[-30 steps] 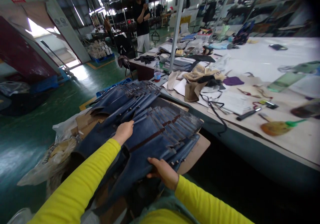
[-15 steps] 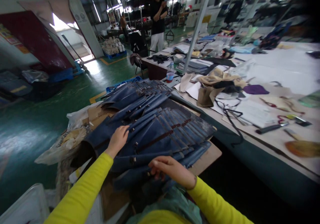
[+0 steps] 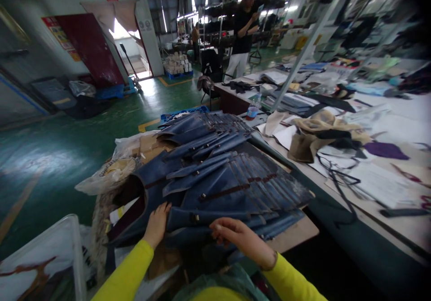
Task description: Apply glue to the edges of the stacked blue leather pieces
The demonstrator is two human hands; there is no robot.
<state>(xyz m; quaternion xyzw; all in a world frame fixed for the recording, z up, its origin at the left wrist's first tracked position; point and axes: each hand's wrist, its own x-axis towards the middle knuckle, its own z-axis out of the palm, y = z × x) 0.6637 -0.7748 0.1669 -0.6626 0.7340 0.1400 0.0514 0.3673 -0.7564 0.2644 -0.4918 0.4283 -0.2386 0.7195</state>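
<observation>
A spread of overlapping dark blue leather-like pieces (image 3: 218, 189), with dark brown bands and small metal fittings, lies in front of me. My left hand (image 3: 158, 222) rests at the left end of the nearest pieces, its fingers stretched out over the blue material. Beside it, one curved piece (image 3: 141, 215) bulges up at the left and shows a dark inside. My right hand (image 3: 240, 238) is at the near edge of the layers, fingers curled in and thumb above. What lies between those fingers is hidden.
A worktable (image 3: 305, 175) on the right bears cloth scraps, papers and cords. At its far corner stands a bottle (image 3: 253, 108). A clear plastic bin (image 3: 76, 256) is at lower left. Plastic wrapping (image 3: 111, 171) lies beside the stack. Beyond, a person (image 3: 243, 32) stands near a chair.
The view has swung left. My left hand has drawn back from the middle of the blue pieces to their near left end. My right hand remains at the near edge, fingers more curled.
</observation>
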